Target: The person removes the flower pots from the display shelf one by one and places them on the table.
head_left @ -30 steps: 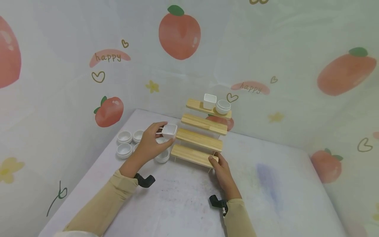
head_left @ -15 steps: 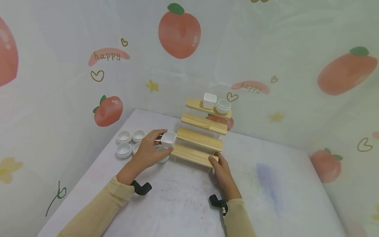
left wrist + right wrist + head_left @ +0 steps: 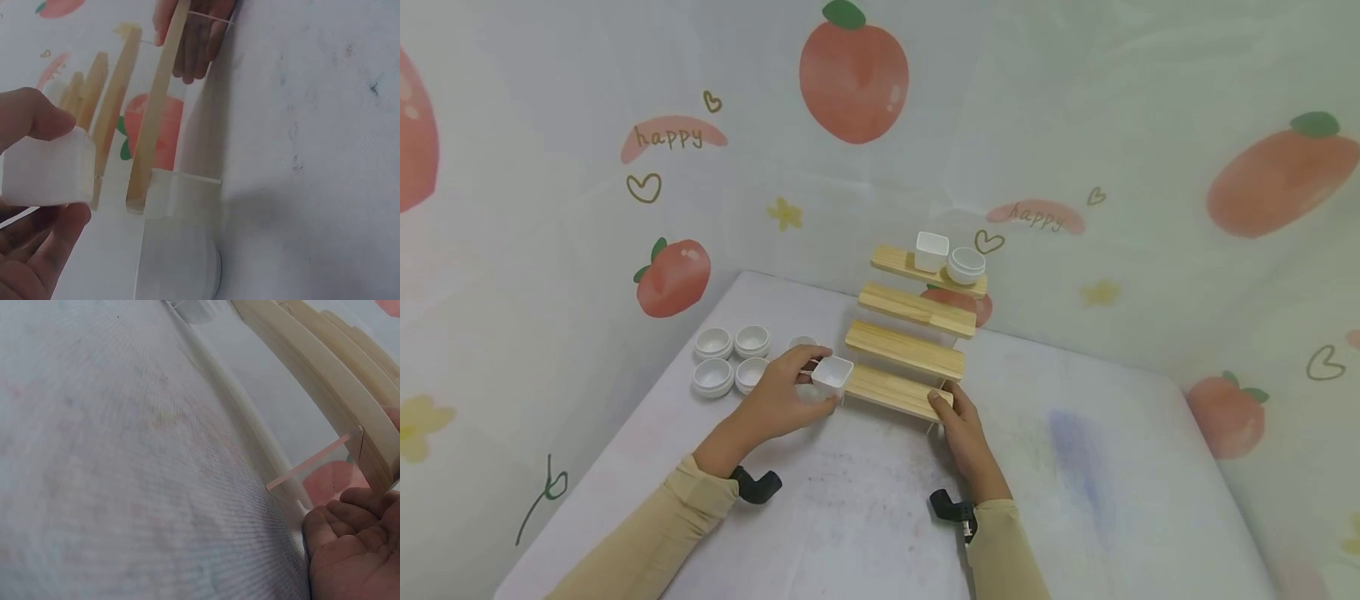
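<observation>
Left fingers (image 3: 808, 354) pinch a square white cup (image 3: 832, 377) (bowls (image 3: 713, 379) sit left of them); right fingers (image 3: 962, 402) grip the bottom shelf (image 3: 893, 391).

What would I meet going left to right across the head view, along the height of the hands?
Near-left round bowl → left hand → white square cup → lowest wooden shelf → right hand.
</observation>
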Available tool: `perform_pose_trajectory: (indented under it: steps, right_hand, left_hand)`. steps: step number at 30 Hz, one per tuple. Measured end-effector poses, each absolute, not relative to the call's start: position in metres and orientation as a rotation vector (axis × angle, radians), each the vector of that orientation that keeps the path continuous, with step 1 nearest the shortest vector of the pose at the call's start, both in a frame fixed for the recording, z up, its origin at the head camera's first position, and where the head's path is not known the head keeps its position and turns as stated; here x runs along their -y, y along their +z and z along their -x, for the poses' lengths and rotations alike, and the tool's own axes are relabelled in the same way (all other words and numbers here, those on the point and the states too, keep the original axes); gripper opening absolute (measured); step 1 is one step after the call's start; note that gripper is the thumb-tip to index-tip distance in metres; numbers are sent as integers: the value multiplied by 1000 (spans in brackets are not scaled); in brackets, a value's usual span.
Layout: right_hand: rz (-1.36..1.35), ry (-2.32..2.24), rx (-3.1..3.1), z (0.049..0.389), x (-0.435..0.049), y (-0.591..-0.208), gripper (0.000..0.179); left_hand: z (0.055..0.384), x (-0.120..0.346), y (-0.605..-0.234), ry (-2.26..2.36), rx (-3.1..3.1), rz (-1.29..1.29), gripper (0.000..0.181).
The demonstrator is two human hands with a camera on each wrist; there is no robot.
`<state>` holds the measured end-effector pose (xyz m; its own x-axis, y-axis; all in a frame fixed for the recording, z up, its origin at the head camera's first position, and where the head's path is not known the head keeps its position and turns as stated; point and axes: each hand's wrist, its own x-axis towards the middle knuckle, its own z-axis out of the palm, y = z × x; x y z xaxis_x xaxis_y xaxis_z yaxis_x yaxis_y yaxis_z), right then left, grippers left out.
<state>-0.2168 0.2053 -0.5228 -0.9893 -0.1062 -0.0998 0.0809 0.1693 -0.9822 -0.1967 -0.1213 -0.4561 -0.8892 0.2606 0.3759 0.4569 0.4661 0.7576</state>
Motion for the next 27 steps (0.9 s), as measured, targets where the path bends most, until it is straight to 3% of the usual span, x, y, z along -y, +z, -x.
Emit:
perform_pose_trajectory:
  steps: [27]
  right_hand:
    - [23,-1932,-2286,217,-205,-522,70]
  left_hand:
    - [186,123,-475,-1395,2609,759,62]
